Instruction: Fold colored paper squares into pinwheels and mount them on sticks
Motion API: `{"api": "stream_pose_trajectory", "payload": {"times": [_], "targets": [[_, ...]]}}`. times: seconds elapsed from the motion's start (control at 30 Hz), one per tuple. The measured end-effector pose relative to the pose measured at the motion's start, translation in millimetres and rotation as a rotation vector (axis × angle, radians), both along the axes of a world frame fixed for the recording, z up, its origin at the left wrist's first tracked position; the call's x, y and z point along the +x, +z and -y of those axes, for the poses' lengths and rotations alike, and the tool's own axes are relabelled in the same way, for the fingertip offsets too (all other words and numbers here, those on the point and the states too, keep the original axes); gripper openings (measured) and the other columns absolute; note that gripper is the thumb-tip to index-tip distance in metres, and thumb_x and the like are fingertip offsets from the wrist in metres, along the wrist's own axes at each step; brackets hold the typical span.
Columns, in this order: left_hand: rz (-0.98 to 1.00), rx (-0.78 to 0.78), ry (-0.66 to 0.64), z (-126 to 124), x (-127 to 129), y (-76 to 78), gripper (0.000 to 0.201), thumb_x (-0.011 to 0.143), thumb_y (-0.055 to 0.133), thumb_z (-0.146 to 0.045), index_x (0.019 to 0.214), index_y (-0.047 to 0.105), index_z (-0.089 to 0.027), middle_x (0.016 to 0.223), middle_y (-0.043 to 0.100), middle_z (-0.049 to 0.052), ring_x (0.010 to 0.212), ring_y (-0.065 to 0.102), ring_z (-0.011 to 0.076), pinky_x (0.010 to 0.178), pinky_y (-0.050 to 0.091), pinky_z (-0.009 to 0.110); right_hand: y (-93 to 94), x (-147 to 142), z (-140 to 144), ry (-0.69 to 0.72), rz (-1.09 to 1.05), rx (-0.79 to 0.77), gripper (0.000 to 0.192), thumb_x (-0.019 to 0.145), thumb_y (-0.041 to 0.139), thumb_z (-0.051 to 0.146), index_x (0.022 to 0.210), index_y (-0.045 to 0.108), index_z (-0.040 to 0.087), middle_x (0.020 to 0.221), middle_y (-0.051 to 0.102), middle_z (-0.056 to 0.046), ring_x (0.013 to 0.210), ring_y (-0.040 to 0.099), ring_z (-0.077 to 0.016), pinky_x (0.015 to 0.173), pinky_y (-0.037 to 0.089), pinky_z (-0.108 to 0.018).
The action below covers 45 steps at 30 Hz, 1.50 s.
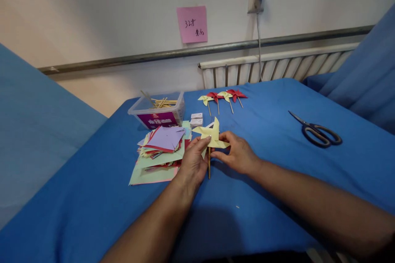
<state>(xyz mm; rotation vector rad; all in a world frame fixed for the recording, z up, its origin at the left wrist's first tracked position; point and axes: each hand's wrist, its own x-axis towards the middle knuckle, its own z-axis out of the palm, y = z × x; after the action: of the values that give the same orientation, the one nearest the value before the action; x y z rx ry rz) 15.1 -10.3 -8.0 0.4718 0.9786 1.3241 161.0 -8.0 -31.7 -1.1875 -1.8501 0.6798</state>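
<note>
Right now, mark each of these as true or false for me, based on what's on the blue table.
1. Both hands hold a yellow paper pinwheel. True: the left hand and the right hand hold the yellow pinwheel on its stick.
2. The scissors lie left of the paper stack. False: the scissors lie far right; the paper stack is on the left.
3. Four finished pinwheels lie at the far edge. True.
4. The plastic box is empty. False: the plastic box holds wooden sticks.
5. A pink note is on the wall. True.

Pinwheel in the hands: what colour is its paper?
Pale yellow pinwheel, on a wooden stick; head view.
</note>
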Motion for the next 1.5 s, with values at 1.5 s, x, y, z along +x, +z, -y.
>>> {"api": "stream_pose_trajectory", "payload": {"times": [1.5], "targets": [[0.023,0.034,-0.08,3.0,2.8,-0.7,0.019,0.061,0.079,-0.012,0.065,0.061,-0.015,0.068,0.065,0.0,0.064,0.06,0.0118,0.065,0.046,0.024,-0.9,6.4,-4.8,0.014,-0.131,0.058,0.023,0.083,0.064,0.045,0.081,0.057,0.023,0.078,0.066,0.0,0.07,0.061,-0.0171,0.067,0.046,-0.03]]}}
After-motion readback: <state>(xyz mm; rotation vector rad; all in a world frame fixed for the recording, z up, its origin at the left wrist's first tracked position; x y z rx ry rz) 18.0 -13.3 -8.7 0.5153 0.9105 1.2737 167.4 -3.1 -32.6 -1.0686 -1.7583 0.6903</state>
